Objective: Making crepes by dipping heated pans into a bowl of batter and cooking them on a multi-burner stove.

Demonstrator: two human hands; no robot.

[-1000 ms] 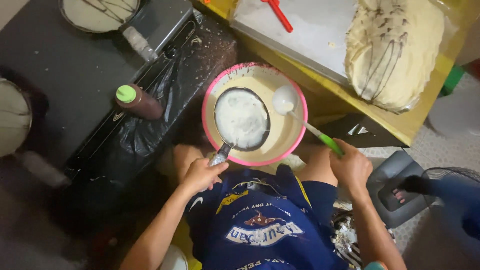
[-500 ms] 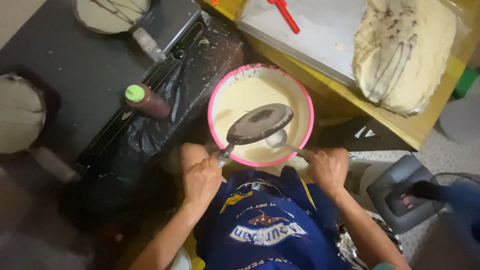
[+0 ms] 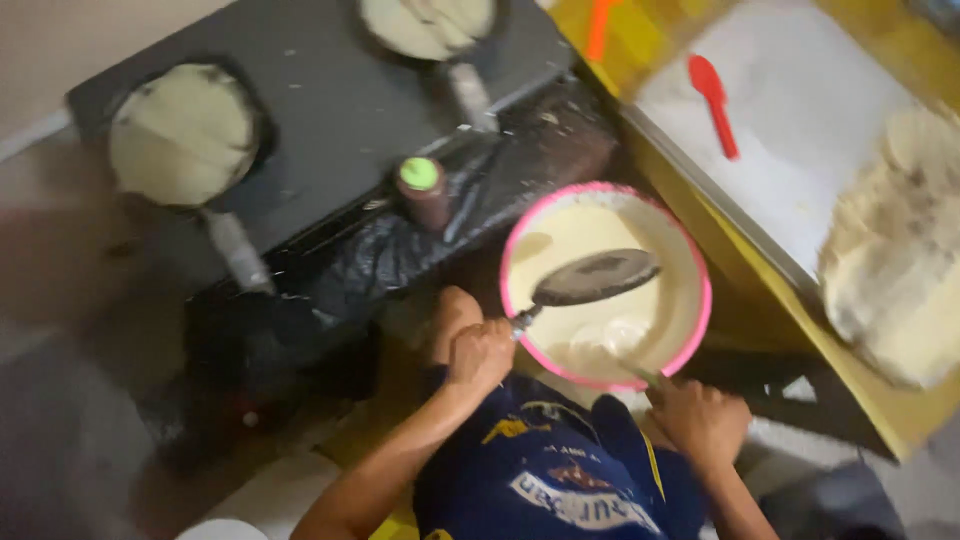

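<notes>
While the left hand (image 3: 480,352) keeps a closed grip on the handle of a small dark round pan (image 3: 597,277) held over the pink-rimmed bowl of pale batter (image 3: 690,260), the right hand (image 3: 703,420) clasps a ladle handle at the bowl's near edge.

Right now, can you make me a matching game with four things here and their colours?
Things:
1. Spoon on the white board
2. Rim of the batter bowl
3. Cap of the brown bottle
4. Small pan held in the left hand's grip

Colours:
A. green
B. dark grey
C. red
D. pink

Pairs: 1-C, 2-D, 3-A, 4-B
</notes>
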